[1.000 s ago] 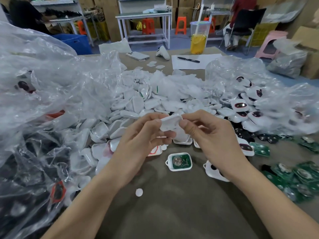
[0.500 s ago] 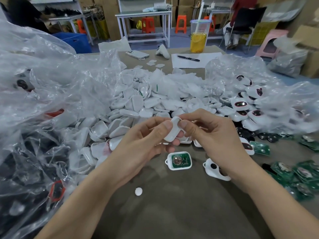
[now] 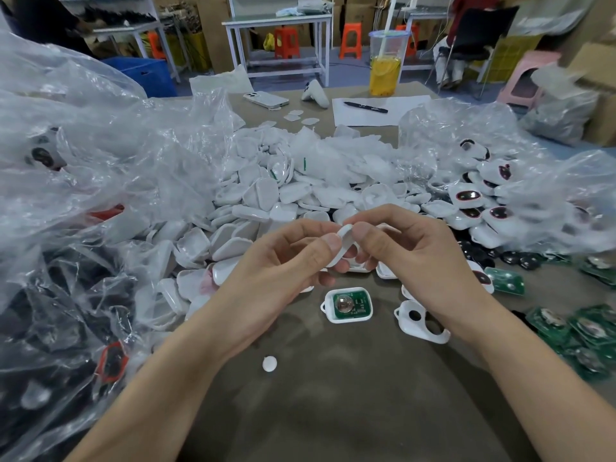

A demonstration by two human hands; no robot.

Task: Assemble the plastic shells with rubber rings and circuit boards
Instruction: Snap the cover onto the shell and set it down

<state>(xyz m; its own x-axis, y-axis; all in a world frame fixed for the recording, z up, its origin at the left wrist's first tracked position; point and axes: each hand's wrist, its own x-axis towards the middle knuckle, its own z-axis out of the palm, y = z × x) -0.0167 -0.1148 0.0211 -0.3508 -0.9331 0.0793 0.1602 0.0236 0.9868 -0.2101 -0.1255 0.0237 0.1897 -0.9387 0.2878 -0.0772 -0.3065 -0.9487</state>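
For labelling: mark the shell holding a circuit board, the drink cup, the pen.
shell holding a circuit board (image 3: 348, 305): head view, its board.
drink cup (image 3: 387, 66): head view, yellow lower wall.
pen (image 3: 366, 107): head view, mid-barrel.

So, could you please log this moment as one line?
hands: left hand and right hand both pinch white shell | below: open shell with circuit board on table | step: not yet joined

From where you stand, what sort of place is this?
Most likely a small electronics assembly workshop. A heap of white plastic shells covers the table, green circuit boards lie stacked at the right, and the left hand and right hand pinch one shell between them. Plain workbenches stand behind.
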